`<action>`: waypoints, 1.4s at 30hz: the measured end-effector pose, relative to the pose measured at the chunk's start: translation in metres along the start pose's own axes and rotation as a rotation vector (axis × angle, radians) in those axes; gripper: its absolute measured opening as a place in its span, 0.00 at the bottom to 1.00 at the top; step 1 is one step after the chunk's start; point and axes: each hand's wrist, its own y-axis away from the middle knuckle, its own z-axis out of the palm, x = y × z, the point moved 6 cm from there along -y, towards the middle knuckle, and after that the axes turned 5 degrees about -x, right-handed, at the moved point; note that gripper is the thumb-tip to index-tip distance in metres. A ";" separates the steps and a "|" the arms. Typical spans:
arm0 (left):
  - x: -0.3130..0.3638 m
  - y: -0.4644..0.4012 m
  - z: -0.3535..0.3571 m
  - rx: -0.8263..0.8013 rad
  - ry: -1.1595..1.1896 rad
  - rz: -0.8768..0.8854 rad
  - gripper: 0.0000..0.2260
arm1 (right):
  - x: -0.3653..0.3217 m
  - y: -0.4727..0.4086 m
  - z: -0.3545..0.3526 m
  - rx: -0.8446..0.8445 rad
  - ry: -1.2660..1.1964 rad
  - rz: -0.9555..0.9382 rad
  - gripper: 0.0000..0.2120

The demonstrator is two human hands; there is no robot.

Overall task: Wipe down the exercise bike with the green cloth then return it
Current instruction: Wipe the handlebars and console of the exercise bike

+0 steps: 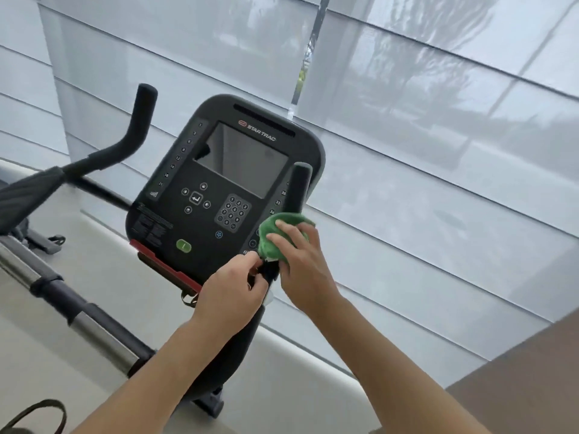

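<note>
One bike (219,195), one cloth (279,236), two hands (233,289) (302,261), two handlebar grips (142,117) (299,189).

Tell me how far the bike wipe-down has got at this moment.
Mid-wipe. The right hand presses the crumpled green cloth around the black right handlebar beside the dark console; the left hand grips below. Finished areas can't be judged. Returning the cloth remains.

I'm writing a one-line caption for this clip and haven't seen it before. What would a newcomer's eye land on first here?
The bright green cloth stands out first, wrapped round the base of the bike's right handlebar, with the right hand gripping it. Just left of it looms the dark console with its grey screen. The left hand pinches something dark just below the cloth.
</note>
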 end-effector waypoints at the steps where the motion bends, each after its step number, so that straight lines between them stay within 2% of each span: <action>1: -0.004 0.003 0.000 -0.038 -0.034 0.024 0.02 | -0.002 0.014 0.005 -0.037 -0.062 0.035 0.22; 4: -0.019 0.009 -0.002 -0.171 -0.087 0.056 0.13 | -0.002 0.037 0.009 -0.112 -0.196 0.139 0.27; 8: -0.028 0.016 -0.006 -0.229 -0.032 0.076 0.18 | -0.011 0.031 -0.007 -0.240 -0.175 0.059 0.24; 12: -0.025 0.027 -0.008 -0.172 -0.102 0.091 0.25 | -0.016 -0.006 -0.050 -0.070 0.027 -0.087 0.24; 16: -0.020 0.037 -0.012 -0.145 -0.150 0.121 0.25 | -0.019 -0.061 -0.077 0.076 0.232 -0.197 0.23; 18: -0.019 0.045 -0.014 -0.121 -0.196 0.140 0.25 | -0.014 -0.084 -0.070 0.030 0.384 -0.191 0.22; 20: -0.021 0.054 -0.015 -0.102 -0.213 0.154 0.25 | -0.007 -0.091 -0.048 -0.092 0.523 -0.186 0.18; 22: -0.022 0.062 -0.016 -0.083 -0.212 0.169 0.24 | -0.004 -0.086 -0.027 -0.152 0.574 -0.217 0.14; 27: -0.025 0.075 -0.021 -0.083 -0.207 0.177 0.25 | -0.003 -0.080 -0.021 -0.137 0.461 -0.190 0.09; 31: -0.026 0.080 -0.023 -0.096 -0.204 0.175 0.26 | -0.017 -0.051 0.007 -0.278 0.396 -0.256 0.05; 33: -0.028 0.084 -0.022 -0.109 -0.186 0.165 0.28 | -0.022 -0.039 0.018 -0.303 0.308 -0.229 0.04; 35: -0.032 0.087 -0.022 -0.115 -0.154 0.147 0.29 | -0.024 -0.037 0.021 -0.337 0.201 -0.192 0.05; 39: -0.032 0.092 -0.022 -0.100 -0.113 0.132 0.30 | -0.033 -0.030 0.018 -0.552 0.011 -0.227 0.08; 42: -0.030 0.090 -0.024 -0.085 -0.126 0.119 0.30 | -0.036 -0.034 0.002 -0.535 0.029 -0.315 0.09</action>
